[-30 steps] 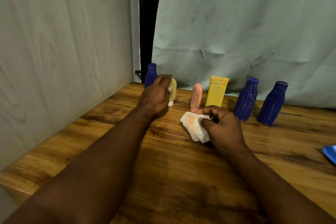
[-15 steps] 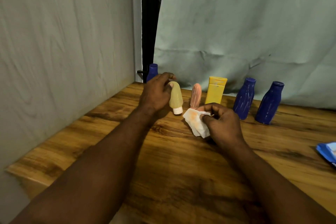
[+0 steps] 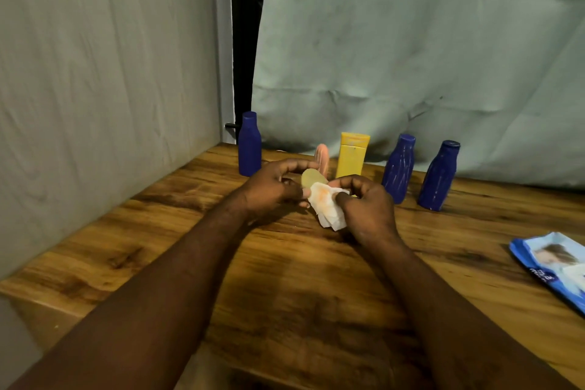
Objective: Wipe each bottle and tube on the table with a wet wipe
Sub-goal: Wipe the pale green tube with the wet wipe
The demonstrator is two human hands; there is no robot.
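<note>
Nearest the camera, 2 bare forearms reach out over the wooden table. Off at the right edge a blue wipes packet lies flat, well apart from the hands.

Farther out, above the middle of the table, the left hand grips a pale yellow tube. Its fingers and thumb curl round the body, so only the rounded end shows. Just beside it, the right hand pinches a crumpled wet wipe between thumb and fingertips. The wipe bears an orange stain and touches the tube's lower part, hiding it; whether a cap sits under there cannot be told.

The step in hand looks to be the wiping of this tube. To do it well, the left hand should hold firm near 1 end and turn the tube while the right draws the wipe along its length, so every side is reached. The part under the left fingers needs a shift of grip partway. Turning a clean fold of the wipe outward would avoid smearing the orange mark back on. A soft tube may give under pressure, so a light squeeze seems wise.

Beyond the hands, a row stands upright near the back edge: the left blue bottle, a pink tube, a yellow tube, then the middle blue bottle and the right blue bottle. Behind them hangs a pale cloth backdrop.
</note>
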